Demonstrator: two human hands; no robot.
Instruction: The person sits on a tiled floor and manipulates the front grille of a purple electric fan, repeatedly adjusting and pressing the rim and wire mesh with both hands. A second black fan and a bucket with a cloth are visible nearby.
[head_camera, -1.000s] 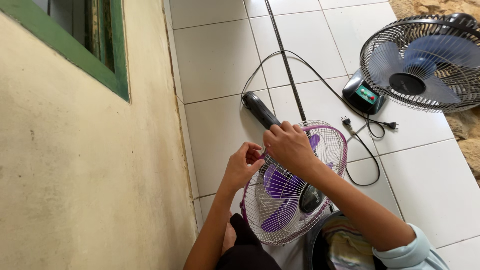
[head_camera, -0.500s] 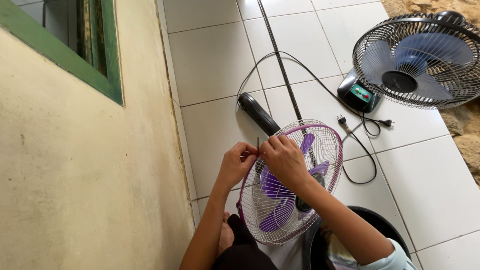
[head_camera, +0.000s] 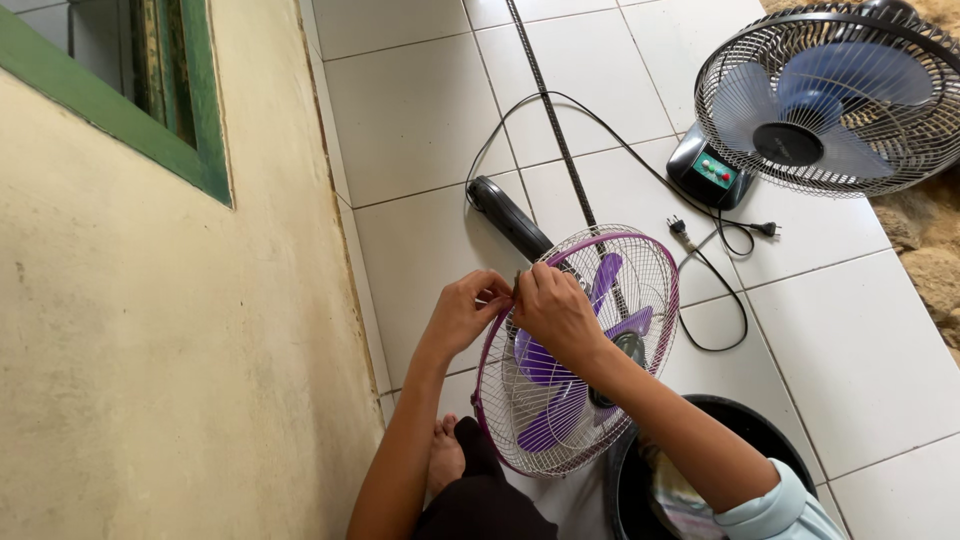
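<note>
Purple fan: my left hand and right hand pinch together on its rim, fingers curled; wall left, open tiles ahead.

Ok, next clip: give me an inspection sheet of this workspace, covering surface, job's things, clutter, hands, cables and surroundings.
Surface: white tiled floor, dark grout lines.
Job's things: small fan with purple blades, white wire guard with a purple rim, lying on the floor.
Clutter: larger fan with blue blades, black guard; black tub beside the person.
Hands: left hand and right hand meet at the guard's upper left rim, pinching something too small to tell.
Cables: black cord with plug looped loose between the fans.
Surroundings: cream wall, green window frame, person's bare foot.
</note>
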